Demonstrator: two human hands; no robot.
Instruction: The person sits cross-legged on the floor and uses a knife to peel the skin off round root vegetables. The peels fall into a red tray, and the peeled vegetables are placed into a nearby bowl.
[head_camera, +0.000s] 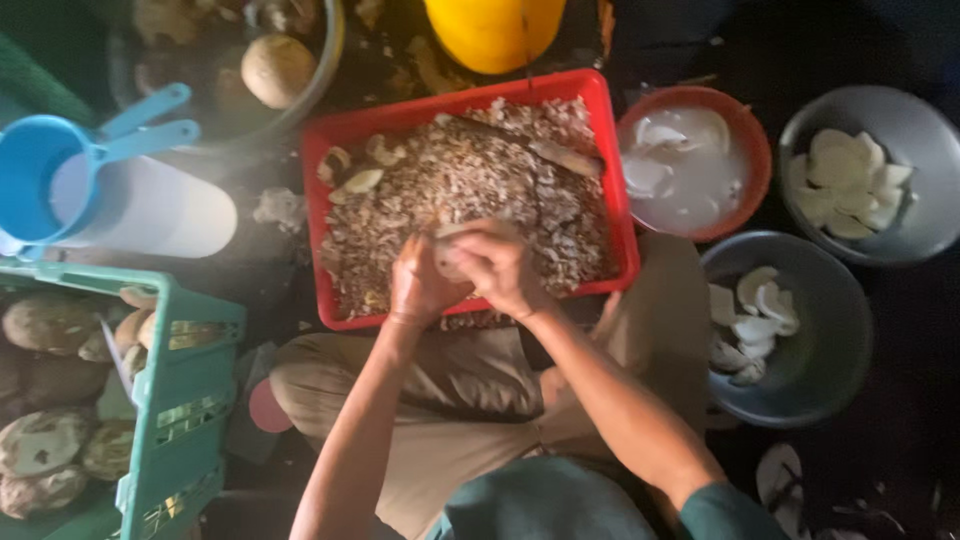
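From the head camera, the left hand and right hand close together around a pale coconut piece, held directly over the near edge of the red tray. Both hands touch it, so neither is nearer; its long axis is hidden. The tray holds flaky brown shavings. Smooth white pieces sit in grey bowls to the right.
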